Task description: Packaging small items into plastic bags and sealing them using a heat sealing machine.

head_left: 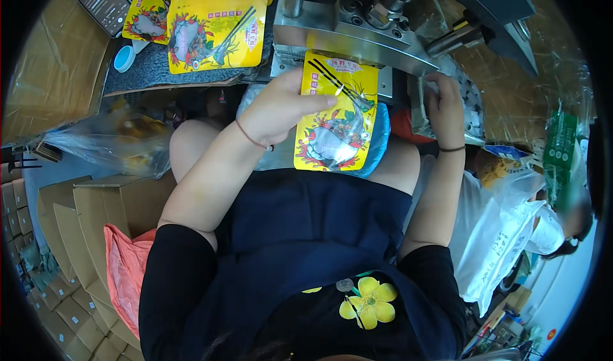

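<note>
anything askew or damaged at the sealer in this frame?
Nothing damaged or spilled. The left hand holds a yellow pouch with its top edge under the metal sealing machine; the pouch hangs slightly tilted. The right hand rests on a clear bag beside the machine. More yellow pouches lie stacked at upper left.

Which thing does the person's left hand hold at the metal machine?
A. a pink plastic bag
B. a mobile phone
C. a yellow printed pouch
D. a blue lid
C: the left hand grips the yellow printed pouch, whose top edge lies under the metal machine.
</note>
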`<state>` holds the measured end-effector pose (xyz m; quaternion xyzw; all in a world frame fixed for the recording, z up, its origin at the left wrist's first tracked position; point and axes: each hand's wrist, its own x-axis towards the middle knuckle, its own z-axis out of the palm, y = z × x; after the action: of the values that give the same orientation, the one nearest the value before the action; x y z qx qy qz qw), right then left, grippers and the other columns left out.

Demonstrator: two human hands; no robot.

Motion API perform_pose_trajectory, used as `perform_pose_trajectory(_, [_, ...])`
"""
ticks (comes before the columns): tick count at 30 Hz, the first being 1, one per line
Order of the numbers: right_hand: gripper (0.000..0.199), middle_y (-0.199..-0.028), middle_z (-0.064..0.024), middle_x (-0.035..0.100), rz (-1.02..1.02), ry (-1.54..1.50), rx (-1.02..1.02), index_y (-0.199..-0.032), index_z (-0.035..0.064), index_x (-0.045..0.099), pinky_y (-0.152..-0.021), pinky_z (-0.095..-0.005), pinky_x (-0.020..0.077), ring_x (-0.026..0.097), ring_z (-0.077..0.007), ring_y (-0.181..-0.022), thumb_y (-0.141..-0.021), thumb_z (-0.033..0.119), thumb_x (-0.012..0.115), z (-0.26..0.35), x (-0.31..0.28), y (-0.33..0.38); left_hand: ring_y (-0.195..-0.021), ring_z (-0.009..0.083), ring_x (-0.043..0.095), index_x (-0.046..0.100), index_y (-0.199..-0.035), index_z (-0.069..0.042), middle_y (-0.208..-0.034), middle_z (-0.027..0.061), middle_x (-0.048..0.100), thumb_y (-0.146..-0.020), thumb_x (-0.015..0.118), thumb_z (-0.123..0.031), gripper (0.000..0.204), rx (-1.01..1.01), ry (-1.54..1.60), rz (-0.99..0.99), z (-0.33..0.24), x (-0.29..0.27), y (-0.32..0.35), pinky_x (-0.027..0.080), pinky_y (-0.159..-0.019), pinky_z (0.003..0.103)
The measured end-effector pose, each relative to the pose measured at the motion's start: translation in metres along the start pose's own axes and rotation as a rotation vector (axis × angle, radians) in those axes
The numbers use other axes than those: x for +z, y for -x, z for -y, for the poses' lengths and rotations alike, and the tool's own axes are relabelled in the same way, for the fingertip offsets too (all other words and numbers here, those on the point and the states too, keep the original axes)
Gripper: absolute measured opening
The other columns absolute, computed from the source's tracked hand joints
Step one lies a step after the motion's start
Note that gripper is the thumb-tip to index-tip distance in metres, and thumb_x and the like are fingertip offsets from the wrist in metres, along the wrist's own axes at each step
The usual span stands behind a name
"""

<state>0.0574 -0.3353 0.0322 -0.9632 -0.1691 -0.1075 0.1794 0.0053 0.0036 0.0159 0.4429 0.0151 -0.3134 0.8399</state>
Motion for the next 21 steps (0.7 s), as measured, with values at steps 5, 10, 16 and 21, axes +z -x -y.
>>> perform_pose_trajectory(5, [0.031, -0.117, -0.0174, 0.065, -0.315, 0.004, -0.066, -0.125, 0.0005, 0.056, -0.082, -0.0386, 0.0513, 0.065, -0.0311, -0.091, -0.095, 0.004, 0.058, 0.000, -0.011, 0.015, -0.124, 0.0393, 0.048, 0.050, -0.131, 0.002, -0.133, 0.0263, 0.049, -0.089, 0.071, -0.026, 0.055, 1.012, -1.700, -0.833, -0.036, -0.071, 0.036, 0.041, -0.103, 0.046])
perform_pose_trajectory(10, [0.024, -0.104, -0.0171, 0.065, -0.286, -0.300, 0.196, -0.116, 0.0009, 0.060, -0.081, -0.0357, 0.0505, 0.065, -0.0299, -0.092, -0.102, 0.019, 0.054, 0.052, -0.031, 0.042, -0.123, 0.0415, 0.054, 0.058, -0.132, -0.005, -0.133, 0.0216, 0.057, -0.086, 0.067, -0.015, 0.048, 0.663, -2.202, -0.635, -0.011, -0.072, 0.085, 0.044, -0.102, 0.047])
perform_pose_trajectory(16, [0.016, -0.107, -0.0156, 0.066, 0.146, -0.328, -0.468, -0.109, 0.0014, 0.064, -0.079, -0.0348, 0.0502, 0.065, -0.0265, -0.089, -0.095, 0.009, 0.062, 0.117, -0.015, 0.024, -0.072, 0.0096, 0.061, 0.072, -0.097, 0.003, -0.081, 0.0075, 0.070, -0.092, 0.072, -0.014, 0.018, 0.509, -0.846, -0.440, 0.007, -0.027, 0.081, 0.048, -0.065, 0.026])
perform_pose_trajectory(21, [0.018, -0.106, -0.0126, 0.065, 0.011, -0.815, -0.285, -0.108, -0.0021, 0.065, -0.083, -0.0294, 0.0492, 0.064, -0.0214, -0.096, -0.092, 0.004, 0.064, 0.138, -0.023, 0.013, -0.069, 0.0088, 0.061, 0.073, -0.093, 0.001, -0.077, 0.0083, 0.069, -0.089, 0.076, -0.022, 0.024, 0.356, -0.913, -0.271, 0.016, 0.014, 0.065, 0.047, -0.062, 0.026])
